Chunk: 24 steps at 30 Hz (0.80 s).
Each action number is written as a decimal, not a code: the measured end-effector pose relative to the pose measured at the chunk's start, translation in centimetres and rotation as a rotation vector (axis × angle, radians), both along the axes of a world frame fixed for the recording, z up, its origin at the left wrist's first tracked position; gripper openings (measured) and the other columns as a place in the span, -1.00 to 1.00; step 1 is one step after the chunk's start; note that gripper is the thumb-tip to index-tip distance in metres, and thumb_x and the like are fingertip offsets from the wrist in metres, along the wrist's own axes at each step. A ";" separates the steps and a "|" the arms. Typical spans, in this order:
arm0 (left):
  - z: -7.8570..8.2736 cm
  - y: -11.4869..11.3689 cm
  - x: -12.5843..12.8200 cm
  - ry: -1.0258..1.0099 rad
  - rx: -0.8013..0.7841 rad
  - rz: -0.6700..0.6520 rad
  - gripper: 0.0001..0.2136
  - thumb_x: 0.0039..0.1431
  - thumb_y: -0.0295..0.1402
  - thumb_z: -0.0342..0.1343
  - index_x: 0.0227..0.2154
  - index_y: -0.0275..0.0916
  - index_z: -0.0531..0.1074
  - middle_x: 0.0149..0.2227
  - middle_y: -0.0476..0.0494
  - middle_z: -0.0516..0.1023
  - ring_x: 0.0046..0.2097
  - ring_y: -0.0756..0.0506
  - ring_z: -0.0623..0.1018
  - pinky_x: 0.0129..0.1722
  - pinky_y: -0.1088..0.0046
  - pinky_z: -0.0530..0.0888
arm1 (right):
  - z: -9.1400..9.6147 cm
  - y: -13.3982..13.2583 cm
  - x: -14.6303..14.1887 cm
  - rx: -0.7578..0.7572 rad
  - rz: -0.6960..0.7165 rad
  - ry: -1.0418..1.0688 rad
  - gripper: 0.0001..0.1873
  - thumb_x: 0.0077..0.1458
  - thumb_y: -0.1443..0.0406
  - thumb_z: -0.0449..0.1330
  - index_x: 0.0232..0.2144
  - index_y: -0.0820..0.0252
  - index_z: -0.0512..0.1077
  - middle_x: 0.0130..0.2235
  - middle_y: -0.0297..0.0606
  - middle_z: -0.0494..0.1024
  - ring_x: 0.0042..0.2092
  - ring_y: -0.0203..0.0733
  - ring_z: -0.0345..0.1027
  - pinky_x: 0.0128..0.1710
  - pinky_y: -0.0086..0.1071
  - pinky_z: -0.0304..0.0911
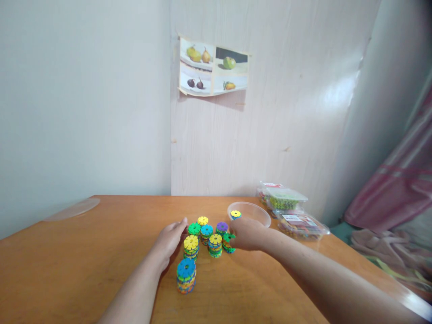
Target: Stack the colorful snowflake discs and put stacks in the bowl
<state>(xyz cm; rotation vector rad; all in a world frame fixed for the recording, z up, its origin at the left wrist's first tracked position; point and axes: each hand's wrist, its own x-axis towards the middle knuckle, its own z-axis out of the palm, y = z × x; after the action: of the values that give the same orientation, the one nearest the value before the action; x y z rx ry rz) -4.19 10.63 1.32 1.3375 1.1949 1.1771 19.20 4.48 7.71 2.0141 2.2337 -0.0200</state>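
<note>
Several stacks of colourful notched plastic discs stand close together on the wooden table. My left hand (169, 240) rests along the left side of the green-topped stack (194, 229), fingers stretched out and thumb up; it holds nothing that I can see. At the right of the group, my right hand (248, 234) has its fingers closed at another green-topped disc stack (228, 244), partly covering it. Around them are a purple-topped stack (222, 227), a blue-topped stack (206, 231) and yellow-topped stacks (215, 240). Nearest me stands a taller blue-topped stack (186, 272).
Behind my right hand sits a round clear plastic tub (265, 220) with a yellow-topped stack (236, 214) by its left side. Clear plastic boxes (302, 224) lie at the back right. A translucent lid (74, 209) lies far left. The wall borders the table's back edge.
</note>
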 end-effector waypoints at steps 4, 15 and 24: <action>0.0 0.0 0.0 0.000 0.006 -0.002 -0.46 -0.22 0.21 0.21 -0.49 -0.25 0.53 -0.38 -0.20 0.64 -0.21 -0.23 0.56 -0.22 0.35 0.44 | -0.1 0.3 0.4 0.020 0.022 0.012 -0.64 -0.06 0.15 0.14 -0.29 0.19 0.60 -0.28 -0.07 0.64 -0.29 0.03 0.52 -0.44 -0.35 0.28; -0.2 0.1 -0.1 0.010 0.032 0.003 -0.46 -0.19 0.19 0.22 -0.47 -0.28 0.55 -0.36 -0.21 0.65 -0.21 -0.24 0.57 -0.23 0.34 0.44 | -0.6 -0.1 -0.3 0.002 -0.014 0.013 -0.61 -0.06 0.14 0.16 -0.24 0.23 0.59 -0.27 -0.01 0.63 -0.28 0.05 0.52 -0.44 -0.34 0.29; -0.2 0.0 0.0 -0.004 0.017 -0.010 -0.45 -0.15 0.19 0.19 -0.44 -0.30 0.56 -0.35 -0.22 0.66 -0.22 -0.23 0.58 -0.22 0.33 0.46 | 2.5 0.5 2.3 0.189 -0.014 0.123 -0.57 -0.03 0.07 0.21 -0.14 0.13 0.56 -0.13 -0.14 0.62 -0.14 -0.03 0.49 -0.31 -0.40 0.23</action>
<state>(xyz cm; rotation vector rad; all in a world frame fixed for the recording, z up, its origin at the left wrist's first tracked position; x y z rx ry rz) -4.20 10.60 1.13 1.3523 1.1767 1.1846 21.55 5.02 10.23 2.1797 2.3774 0.0703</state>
